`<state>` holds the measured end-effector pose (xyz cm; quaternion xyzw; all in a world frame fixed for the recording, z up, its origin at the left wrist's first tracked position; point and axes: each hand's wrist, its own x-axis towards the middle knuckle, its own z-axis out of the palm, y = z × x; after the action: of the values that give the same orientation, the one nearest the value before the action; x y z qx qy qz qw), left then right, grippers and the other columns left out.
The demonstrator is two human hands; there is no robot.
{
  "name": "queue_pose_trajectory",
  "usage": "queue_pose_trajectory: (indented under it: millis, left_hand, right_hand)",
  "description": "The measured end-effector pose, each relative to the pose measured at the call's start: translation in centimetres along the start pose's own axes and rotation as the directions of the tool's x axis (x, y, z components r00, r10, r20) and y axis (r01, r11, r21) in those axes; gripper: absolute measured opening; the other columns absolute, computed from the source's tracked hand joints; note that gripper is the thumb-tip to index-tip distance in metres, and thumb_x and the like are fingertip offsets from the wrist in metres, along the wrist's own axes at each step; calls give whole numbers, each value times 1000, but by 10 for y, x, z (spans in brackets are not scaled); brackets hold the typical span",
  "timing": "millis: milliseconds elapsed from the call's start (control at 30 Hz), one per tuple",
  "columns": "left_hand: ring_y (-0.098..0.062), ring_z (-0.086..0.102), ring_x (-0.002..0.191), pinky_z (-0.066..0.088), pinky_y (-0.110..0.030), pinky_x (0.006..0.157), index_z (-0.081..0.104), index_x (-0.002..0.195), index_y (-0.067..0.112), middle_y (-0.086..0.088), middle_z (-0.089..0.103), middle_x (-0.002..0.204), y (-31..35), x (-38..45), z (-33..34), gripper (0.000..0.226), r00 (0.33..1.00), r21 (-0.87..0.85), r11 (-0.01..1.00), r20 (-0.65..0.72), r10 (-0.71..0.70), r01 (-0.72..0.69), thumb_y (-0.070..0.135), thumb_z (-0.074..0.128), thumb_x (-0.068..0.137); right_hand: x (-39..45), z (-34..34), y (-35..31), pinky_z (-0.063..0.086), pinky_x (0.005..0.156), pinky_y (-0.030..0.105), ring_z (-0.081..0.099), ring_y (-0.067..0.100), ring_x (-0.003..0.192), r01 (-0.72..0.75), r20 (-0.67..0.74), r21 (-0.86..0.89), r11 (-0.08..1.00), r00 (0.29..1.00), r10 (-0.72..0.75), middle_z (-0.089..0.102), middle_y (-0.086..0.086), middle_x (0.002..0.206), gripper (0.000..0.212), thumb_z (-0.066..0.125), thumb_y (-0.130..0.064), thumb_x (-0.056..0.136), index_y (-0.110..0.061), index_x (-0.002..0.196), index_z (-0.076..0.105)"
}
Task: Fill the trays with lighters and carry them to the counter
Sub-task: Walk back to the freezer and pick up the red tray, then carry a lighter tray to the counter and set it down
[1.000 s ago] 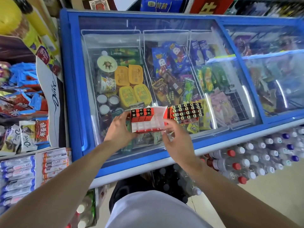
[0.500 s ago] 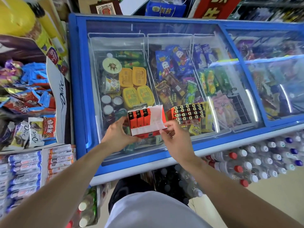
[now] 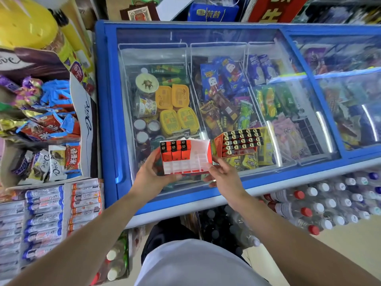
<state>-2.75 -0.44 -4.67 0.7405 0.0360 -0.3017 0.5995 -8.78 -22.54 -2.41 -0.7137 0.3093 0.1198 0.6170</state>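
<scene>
two hands work over the freezer lid, and nearest me my left hand (image 3: 153, 178) cups the near left corner of the half-filled tray (image 3: 185, 156), fingers curled under it and thumb up its side, so the tray tips toward me and i can see the slots. my right hand (image 3: 225, 176) sits at the tray's right corner, fingers loosely bent; whether they pinch the edge or only steady it i cannot tell. six orange lighters (image 3: 175, 151) stand in the tray's far left slots, and the white cells beside and in front of them show empty, so filling is barely begun, i judge. just beyond, to the right, the full box of lighters (image 3: 240, 142) rests on the glass of the blue freezer (image 3: 107, 100), close enough to draw from.
</scene>
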Motion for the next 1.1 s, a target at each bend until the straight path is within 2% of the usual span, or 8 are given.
queue_pose_trajectory:
  millis: [100, 300, 533, 667, 833, 967, 1033, 1100]
  left_hand:
    - [-11, 70, 107, 55, -37, 96, 45, 145, 34, 11, 72, 118, -6, 1, 10, 85, 997, -108, 993, 54, -51, 56, 13, 89, 76]
    - [-33, 68, 113, 55, -53, 98, 49, 142, 29, -16, 68, 122, -22, 4, 20, 94, 988, -260, 956, 109, -109, 134, 16, 96, 61]
    - [-23, 66, 116, 53, -48, 102, 51, 140, 32, -3, 71, 121, -10, -23, 26, 73, 994, -198, 980, 109, -13, 35, 9, 85, 80]
    - [-5, 68, 109, 54, -32, 99, 51, 139, 38, 13, 73, 115, -3, -67, 27, 63, 995, -95, 992, -52, 80, -84, 9, 76, 89]
    - [-5, 69, 105, 55, -19, 86, 50, 143, 41, 21, 73, 114, -31, -141, 31, 66, 921, -196, 966, -382, 80, -165, 10, 75, 90]
    - [-5, 70, 108, 53, -29, 96, 55, 138, 40, 17, 74, 113, -63, -215, 27, 56, 847, -212, 960, -530, 43, -181, 13, 73, 93]
    - [1, 69, 104, 49, -15, 90, 57, 133, 35, 21, 75, 107, -79, -253, 21, 50, 805, -205, 961, -592, 28, -184, 10, 71, 93]
    - [-5, 70, 104, 51, -18, 89, 57, 138, 26, 12, 76, 109, -97, -289, 10, 51, 779, -244, 953, -627, -13, -181, 10, 73, 92]
  right_hand:
    - [-2, -4, 5, 58, 76, 46, 73, 19, 79, -17, -28, -6, 1000, 999, 17, 76, 1, 97, 27, 59, -23, 101, -34, 127, 58]
    - [-5, -15, 7, 59, 78, 43, 72, 8, 73, -29, -57, -11, 1000, 998, 28, 75, -8, 90, 17, 64, -26, 98, -39, 109, 62]
    - [-16, -17, 17, 57, 90, 36, 72, 21, 93, 27, -10, 67, 997, 1000, -26, 76, 6, 101, 34, 70, -27, 94, -35, 126, 64]
    - [-35, -8, 20, 57, 92, 34, 71, 17, 97, 82, 69, 56, 995, 994, -86, 75, 4, 105, 44, 68, -22, 95, -32, 137, 59]
    - [-76, 19, 33, 57, 87, 32, 72, 13, 97, 163, 229, 27, 986, 959, -165, 76, -6, 107, 35, 67, -27, 96, -35, 130, 62]
    - [-122, 52, 53, 51, 73, 14, 72, 9, 87, 250, 351, -24, 968, 909, -226, 76, -9, 94, 32, 65, -28, 98, -39, 127, 62]
    - [-145, 67, 63, 54, 76, 21, 72, 12, 88, 305, 428, -89, 948, 872, -240, 76, -10, 95, 34, 66, -33, 97, -51, 124, 59]
    - [-168, 85, 71, 57, 89, 43, 71, 14, 93, 358, 498, -141, 923, 832, -246, 75, -14, 101, 34, 68, -34, 95, -59, 116, 62]
